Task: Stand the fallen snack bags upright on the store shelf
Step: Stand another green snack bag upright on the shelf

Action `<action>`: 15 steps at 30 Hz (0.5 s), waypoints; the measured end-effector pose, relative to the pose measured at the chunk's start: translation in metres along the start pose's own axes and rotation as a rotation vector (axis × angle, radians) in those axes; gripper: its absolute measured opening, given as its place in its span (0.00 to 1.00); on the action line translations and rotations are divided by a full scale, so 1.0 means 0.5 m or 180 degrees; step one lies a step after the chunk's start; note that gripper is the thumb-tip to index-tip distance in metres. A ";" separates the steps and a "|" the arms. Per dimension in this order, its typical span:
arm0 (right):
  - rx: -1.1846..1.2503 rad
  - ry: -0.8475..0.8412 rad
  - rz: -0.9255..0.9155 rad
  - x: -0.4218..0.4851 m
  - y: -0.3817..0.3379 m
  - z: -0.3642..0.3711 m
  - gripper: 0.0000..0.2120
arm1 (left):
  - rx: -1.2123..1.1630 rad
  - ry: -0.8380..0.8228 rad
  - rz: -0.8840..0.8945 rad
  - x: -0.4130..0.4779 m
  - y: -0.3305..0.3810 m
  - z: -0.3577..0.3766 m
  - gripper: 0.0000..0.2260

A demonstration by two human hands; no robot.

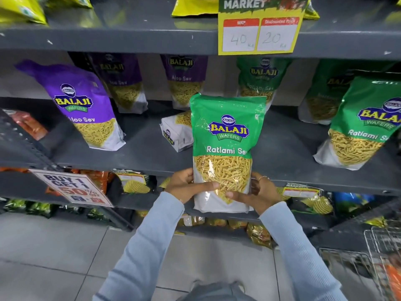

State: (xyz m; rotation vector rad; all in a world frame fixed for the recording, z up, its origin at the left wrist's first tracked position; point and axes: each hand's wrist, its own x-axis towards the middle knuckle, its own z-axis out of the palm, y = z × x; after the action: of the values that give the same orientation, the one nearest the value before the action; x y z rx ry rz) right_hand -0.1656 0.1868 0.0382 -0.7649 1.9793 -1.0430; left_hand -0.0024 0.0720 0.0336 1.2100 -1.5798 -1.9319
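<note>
green ratlami sev bag (226, 146) held upright at frame centre, its base hanging past the front edge of the grey middle shelf (282, 148). left hand (186, 187) grips the lower left side, thumb across the clear window; right hand (258, 192) clasps the lower right side, thumb on the front — both closed on the bag. at 9 o'clock of it, just behind, a fallen bag (175, 133) lies with its white base forward. purple aloo sev bag (84, 105) leans further out at 9 o'clock; another green bag (364, 124) at 3 o'clock — tilted.

Left hand (186, 185) and right hand (258, 192) hold a green Ratlami Sev bag (226, 135) upright before the shelf (288, 148).
</note>
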 end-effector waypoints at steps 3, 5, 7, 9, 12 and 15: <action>0.0118 0.0005 -0.0047 0.001 0.002 -0.002 0.40 | 0.0088 -0.0072 0.0096 0.003 0.002 0.004 0.32; 0.0129 0.0014 -0.0079 0.005 0.001 -0.005 0.41 | 0.0140 -0.0199 0.0149 0.006 0.005 0.007 0.30; 0.0107 0.0007 -0.0113 0.010 0.002 -0.011 0.42 | 0.0233 -0.0319 0.0191 0.008 0.008 0.011 0.32; 0.0052 -0.0006 -0.0152 0.015 0.002 -0.020 0.42 | 0.0328 -0.0355 0.0214 0.012 0.007 0.015 0.36; 0.0042 -0.0049 -0.0178 0.025 0.002 -0.031 0.43 | 0.0388 -0.0292 0.0260 0.019 0.004 0.024 0.37; 0.0122 -0.0071 -0.0215 0.036 0.010 -0.039 0.43 | 0.0465 -0.0223 0.0325 0.032 0.004 0.035 0.38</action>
State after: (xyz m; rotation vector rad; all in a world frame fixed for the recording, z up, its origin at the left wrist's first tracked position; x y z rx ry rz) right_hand -0.1924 0.1833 0.0352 -0.8238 1.9208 -1.1042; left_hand -0.0258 0.0701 0.0296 1.1039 -1.8100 -1.8407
